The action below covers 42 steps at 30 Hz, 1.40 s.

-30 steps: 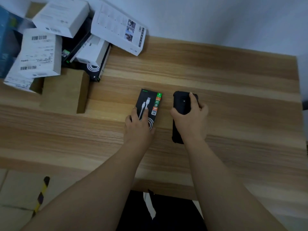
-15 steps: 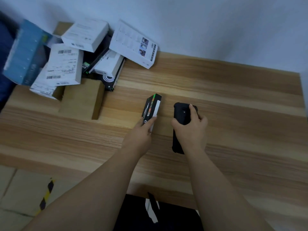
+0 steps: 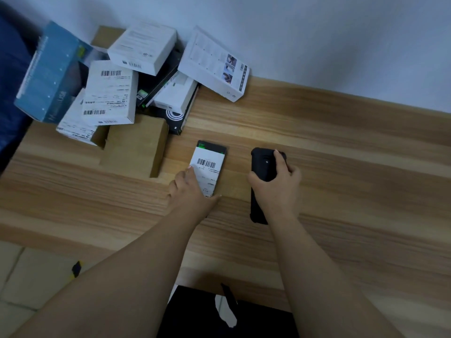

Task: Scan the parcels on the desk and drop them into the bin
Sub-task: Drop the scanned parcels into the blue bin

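Observation:
A small black parcel (image 3: 210, 164) lies flat on the wooden desk (image 3: 341, 147), its white barcode label facing up. My left hand (image 3: 190, 191) holds its near end, thumb on the right edge and fingers on the left side. To its right, my right hand (image 3: 275, 186) grips a black handheld scanner (image 3: 262, 164) that lies lengthwise on the desk, index finger stretched over its top. The scanner's near end (image 3: 257, 217) shows below my wrist.
A pile of parcels sits at the desk's back left: white boxes (image 3: 109, 93) (image 3: 142, 48) (image 3: 213, 64), a blue box (image 3: 51, 74), a brown carton (image 3: 136, 147). A black bin with a bag (image 3: 219, 313) stands below the desk's front edge. Floor tiles (image 3: 29, 276) lie left.
My left hand has turned the small black parcel over, from its printed front through its edge to the barcode label up. The right hand stays on the scanner. My view has shifted left.

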Tool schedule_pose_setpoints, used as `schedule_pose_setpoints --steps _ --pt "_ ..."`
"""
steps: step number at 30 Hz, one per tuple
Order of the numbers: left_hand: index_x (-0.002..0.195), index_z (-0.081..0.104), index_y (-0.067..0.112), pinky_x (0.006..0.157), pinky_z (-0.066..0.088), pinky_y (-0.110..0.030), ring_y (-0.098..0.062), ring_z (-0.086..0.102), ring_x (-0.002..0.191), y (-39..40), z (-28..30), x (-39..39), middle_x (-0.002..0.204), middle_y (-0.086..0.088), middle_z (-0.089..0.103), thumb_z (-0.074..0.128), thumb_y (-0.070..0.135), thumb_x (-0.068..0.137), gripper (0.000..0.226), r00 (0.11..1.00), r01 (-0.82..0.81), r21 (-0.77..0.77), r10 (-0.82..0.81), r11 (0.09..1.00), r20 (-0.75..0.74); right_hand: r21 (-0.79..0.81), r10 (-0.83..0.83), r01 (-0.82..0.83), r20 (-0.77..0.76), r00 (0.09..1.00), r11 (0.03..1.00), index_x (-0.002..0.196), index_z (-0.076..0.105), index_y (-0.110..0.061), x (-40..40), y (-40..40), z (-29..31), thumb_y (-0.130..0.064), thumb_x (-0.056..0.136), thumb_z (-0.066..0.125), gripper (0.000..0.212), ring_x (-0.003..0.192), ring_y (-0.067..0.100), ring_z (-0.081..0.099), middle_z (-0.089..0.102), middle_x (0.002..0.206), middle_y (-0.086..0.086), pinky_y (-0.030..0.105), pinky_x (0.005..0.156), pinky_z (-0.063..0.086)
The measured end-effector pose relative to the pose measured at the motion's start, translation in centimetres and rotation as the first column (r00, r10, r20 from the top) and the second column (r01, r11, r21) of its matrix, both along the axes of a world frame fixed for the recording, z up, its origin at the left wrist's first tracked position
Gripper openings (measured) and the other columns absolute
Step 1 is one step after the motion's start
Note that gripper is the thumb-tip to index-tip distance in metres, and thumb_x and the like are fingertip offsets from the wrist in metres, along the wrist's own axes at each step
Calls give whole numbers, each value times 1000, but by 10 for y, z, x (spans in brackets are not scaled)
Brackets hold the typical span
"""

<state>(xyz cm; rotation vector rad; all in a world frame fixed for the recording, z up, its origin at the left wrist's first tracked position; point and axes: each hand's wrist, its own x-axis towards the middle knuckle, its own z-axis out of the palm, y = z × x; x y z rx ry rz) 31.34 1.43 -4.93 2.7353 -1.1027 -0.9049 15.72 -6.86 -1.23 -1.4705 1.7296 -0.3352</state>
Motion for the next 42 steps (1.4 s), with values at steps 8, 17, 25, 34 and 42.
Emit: schedule_pose_setpoints --steps 8,17,25,34,42 --pt "156 -1 15 104 35 -46 -33 31 132 -9 -12 1 150 -14 24 72 46 82 109 998 7 29 -9 1000 61 14 41 -40 -62 997 999 152 29 -47 7 1 -2 -49 85 66 77 119 23 51 28 152 -1 37 87 47" --pt "156 0 19 106 35 -45 -32 33 134 -40 55 33 152 -10 26 73 43 81 107 877 294 6 -272 956 395 -41 381 -386 -93 920 921 151 27 -47 3 -14 62 -51 82 63 78 115 22 54 29 148 -6 36 85 49" --pt "155 -2 20 111 30 -42 -28 31 137 -47 132 34 154 -5 24 68 32 85 100 631 428 91 -369 899 683 -100 594 -628 -240 768 771 152 28 -45 -9 -18 135 -54 82 62 78 110 27 56 35 139 -4 33 75 44" --pt "156 3 22 110 30 -44 -28 33 134 -32 169 14 150 -5 27 65 28 86 94 598 383 40 -280 923 751 -101 661 -738 -376 649 667 152 31 -44 -51 -10 187 -56 84 61 76 116 29 54 40 137 -1 34 84 46" --pt "156 3 23 111 29 -44 -28 32 135 -25 182 -5 151 -5 27 67 30 85 96 583 362 26 -248 932 774 -109 674 -761 -397 623 640 151 31 -46 -75 -6 201 -57 84 61 75 115 30 53 41 124 -1 36 84 46"
